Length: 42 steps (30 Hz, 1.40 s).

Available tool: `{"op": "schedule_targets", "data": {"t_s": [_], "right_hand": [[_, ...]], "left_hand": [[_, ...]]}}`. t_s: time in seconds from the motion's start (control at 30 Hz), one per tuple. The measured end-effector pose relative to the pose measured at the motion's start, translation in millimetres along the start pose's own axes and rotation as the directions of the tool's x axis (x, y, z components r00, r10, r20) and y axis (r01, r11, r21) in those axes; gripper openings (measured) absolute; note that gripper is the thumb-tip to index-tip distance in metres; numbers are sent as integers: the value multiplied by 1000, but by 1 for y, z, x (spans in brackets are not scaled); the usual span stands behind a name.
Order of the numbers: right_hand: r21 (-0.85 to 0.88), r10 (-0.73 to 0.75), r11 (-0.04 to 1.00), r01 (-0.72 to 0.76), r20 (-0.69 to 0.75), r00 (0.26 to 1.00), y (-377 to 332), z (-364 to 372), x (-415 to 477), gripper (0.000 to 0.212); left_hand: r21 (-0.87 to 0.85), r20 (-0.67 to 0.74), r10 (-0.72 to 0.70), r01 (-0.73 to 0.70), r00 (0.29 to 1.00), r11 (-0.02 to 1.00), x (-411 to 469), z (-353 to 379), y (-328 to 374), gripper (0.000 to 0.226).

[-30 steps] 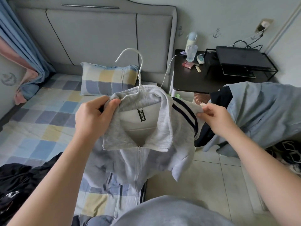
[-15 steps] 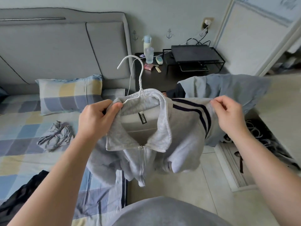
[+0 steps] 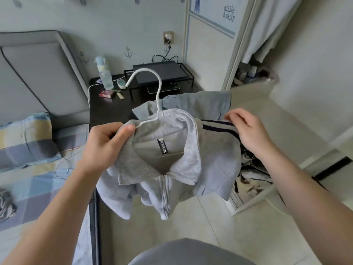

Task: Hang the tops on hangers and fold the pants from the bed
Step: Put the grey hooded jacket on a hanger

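A grey zip-up top (image 3: 177,169) with dark shoulder stripes hangs in front of me on a white wire hanger (image 3: 152,92), whose hook sticks up out of the collar. My left hand (image 3: 104,146) grips the left collar and shoulder together with the hanger's wire. My right hand (image 3: 248,132) pinches the striped right shoulder. The zip is partly closed and the sleeves droop below. Another blue-grey garment (image 3: 200,104) lies behind the top. A striped piece of clothing (image 3: 5,205) lies on the bed (image 3: 38,184) at the far left.
A black bedside table (image 3: 107,109) holds a bottle (image 3: 104,75), a small red box and a black shelf with a device. A pillow (image 3: 24,140) lies by the grey headboard. On the right is an open wardrobe with clutter (image 3: 250,175) on its floor. Pale floor tiles lie below.
The view has swung to the right, from the bed toward the wardrobe. Both hands keep their hold and carry the top on its hanger the same way.
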State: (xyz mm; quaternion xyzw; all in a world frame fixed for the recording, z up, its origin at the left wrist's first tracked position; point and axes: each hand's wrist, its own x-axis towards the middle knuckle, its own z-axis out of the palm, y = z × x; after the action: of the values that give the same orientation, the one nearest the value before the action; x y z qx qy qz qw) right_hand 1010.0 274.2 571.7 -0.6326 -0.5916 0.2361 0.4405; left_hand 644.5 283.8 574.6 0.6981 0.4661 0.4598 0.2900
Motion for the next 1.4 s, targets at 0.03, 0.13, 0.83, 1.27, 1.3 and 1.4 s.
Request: {"op": "schedule_targets", "data": {"t_s": [0.03, 0.13, 0.83, 1.27, 1.3, 1.4], "right_hand": [[34, -27, 999, 26, 42, 999, 2, -8, -4, 21], [-20, -76, 997, 80, 168, 983, 16, -35, -14, 15], [-216, 364, 873, -437, -307, 879, 77, -205, -63, 20], [374, 494, 866, -331, -738, 459, 46, -185, 53, 17], [397, 498, 866, -305, -746, 442, 47, -186, 71, 15], [412, 479, 878, -243, -770, 421, 47, -196, 131, 16]], "left_hand": [[0, -4, 6, -6, 1000, 1000, 5, 12, 2, 59], [-26, 28, 11, -10, 1000, 1000, 22, 54, 8, 62], [-301, 594, 515, -423, 618, 855, 219, 377, 95, 38], [-473, 711, 608, -400, 353, 785, 359, 464, 141, 27], [-502, 706, 623, -382, 337, 776, 366, 463, 147, 26], [-563, 690, 666, -368, 282, 740, 387, 456, 165, 22]]}}
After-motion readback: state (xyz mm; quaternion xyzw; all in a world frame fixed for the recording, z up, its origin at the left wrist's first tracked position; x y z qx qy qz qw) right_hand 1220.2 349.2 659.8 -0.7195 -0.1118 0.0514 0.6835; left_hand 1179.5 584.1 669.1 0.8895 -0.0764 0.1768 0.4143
